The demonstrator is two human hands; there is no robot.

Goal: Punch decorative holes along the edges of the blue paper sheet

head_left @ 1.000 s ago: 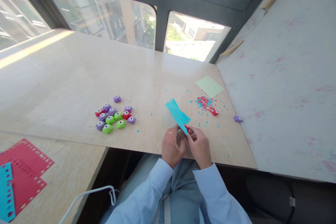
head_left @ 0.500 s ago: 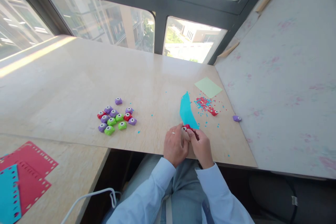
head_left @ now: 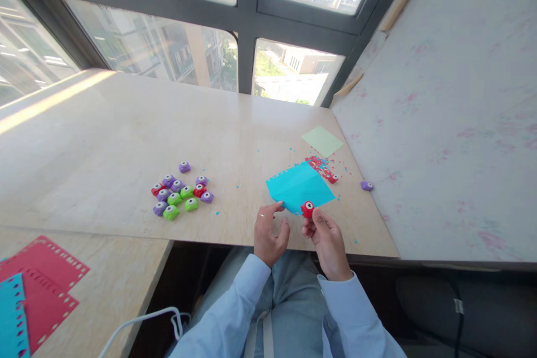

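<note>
- Beige marble-look tabletop under tall windows serves as the work surface.
- Right hand pinches a small red plastic paper punch at the near edge of a turquoise paper sheet, seemingly to bite that edge.
- Left hand, fingers loosely curled, touches the sheet's near edge, steadying it.
- One pale green paper square lies beyond.
- About eleven purple, green and red punches cluster at left; one purple punch sits apart.

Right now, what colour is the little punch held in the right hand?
Red, with a white top; the punch sits at the blue paper edge, clearest in the head view.
</note>
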